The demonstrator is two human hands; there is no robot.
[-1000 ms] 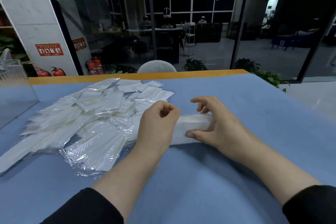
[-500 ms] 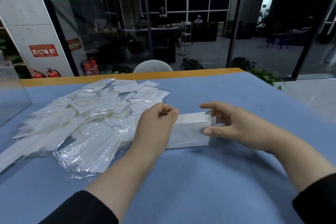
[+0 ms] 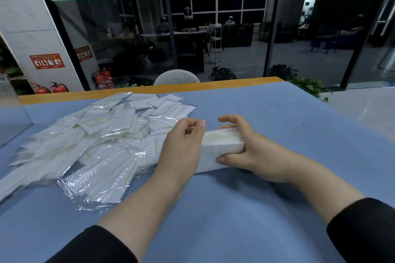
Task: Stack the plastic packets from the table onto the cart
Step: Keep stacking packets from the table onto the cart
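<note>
A loose heap of clear plastic packets (image 3: 102, 134) with white contents spreads over the left half of the blue table (image 3: 235, 209). Between my hands lies a squared-up stack of packets (image 3: 222, 147), resting on the table. My left hand (image 3: 181, 149) grips its left end with curled fingers. My right hand (image 3: 250, 149) holds the right end, thumb along the near side and fingers over the far side. No cart is in view.
A clear acrylic box (image 3: 8, 113) stands at the table's far left. The table's orange back edge (image 3: 149, 89) runs in front of a grey chair back (image 3: 176, 77) and a glass wall. Potted plants (image 3: 307, 85) stand past the right corner.
The stack between my hands has been squared up and pressed together. My right hand has closed in on its right end, and the view has shifted slightly.
</note>
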